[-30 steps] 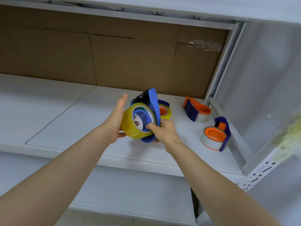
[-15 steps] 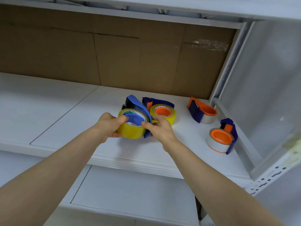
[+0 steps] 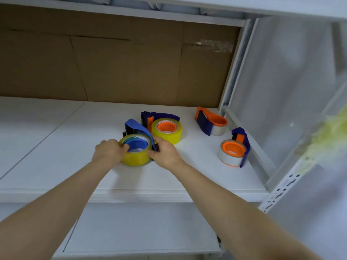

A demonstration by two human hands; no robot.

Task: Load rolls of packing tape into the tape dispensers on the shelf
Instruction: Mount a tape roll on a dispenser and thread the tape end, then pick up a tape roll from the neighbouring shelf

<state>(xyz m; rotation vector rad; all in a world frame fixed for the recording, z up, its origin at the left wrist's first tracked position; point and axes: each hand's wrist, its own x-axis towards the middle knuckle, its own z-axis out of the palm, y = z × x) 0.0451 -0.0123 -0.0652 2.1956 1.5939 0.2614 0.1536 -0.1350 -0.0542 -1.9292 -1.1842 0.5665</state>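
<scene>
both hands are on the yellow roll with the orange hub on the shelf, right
No. In the head view the left hand and right hand hold the yellow roll with the blue hub, on the shelf; the orange-hubbed roll stands behind it.

No writing here can be made out. The near yellow roll point(image 3: 135, 158) has a green-and-white print on its paper core, too blurred to read. The far yellow roll point(image 3: 175, 135) shows a red-and-white pattern round its core, with no legible letters.

Right of the yellow tape roll point(image 3: 135, 159), the right hand point(image 3: 166, 154) covers part of the blue dispenser point(image 3: 138, 127); farther right, a yellowish blur point(image 3: 328, 136).
</scene>
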